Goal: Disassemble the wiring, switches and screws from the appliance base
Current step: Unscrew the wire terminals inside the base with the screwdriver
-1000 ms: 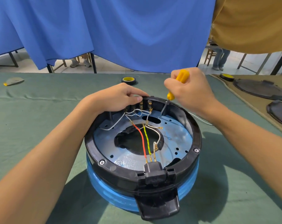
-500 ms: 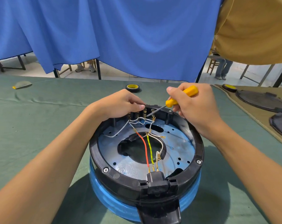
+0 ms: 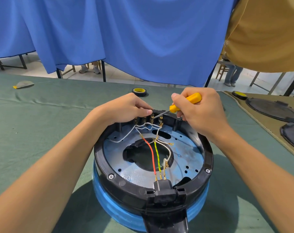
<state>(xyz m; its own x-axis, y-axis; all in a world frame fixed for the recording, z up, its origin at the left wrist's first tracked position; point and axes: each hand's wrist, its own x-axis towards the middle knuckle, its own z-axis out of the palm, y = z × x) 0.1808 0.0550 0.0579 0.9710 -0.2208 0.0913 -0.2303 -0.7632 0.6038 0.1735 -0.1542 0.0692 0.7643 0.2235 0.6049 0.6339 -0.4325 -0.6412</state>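
Note:
The round appliance base [image 3: 109,158], black rim over a blue body, lies upside down on the green cloth in front of me. Red, yellow-green and white wires [image 3: 155,152] run from the black plug socket [image 3: 163,187] at its near edge to a row of switch terminals [image 3: 148,119] at the far rim. My left hand [image 3: 126,109] grips that switch block from the left. My right hand [image 3: 198,111] holds a yellow-handled screwdriver [image 3: 185,102], its tip touching a terminal beside my left thumb. Hex screws [image 3: 111,176] sit in the rim.
A roll of black tape [image 3: 139,91] lies just beyond the base. Dark round lids [image 3: 272,110] and another tape roll [image 3: 239,95] rest on a tan mat at the right. A small grey-yellow object [image 3: 23,84] lies far left. A blue curtain hangs behind the table.
My right hand tilted the screwdriver from nearly upright to almost flat and moved its tip left from inside the base to the switch terminals. My left hand stays on the switch block.

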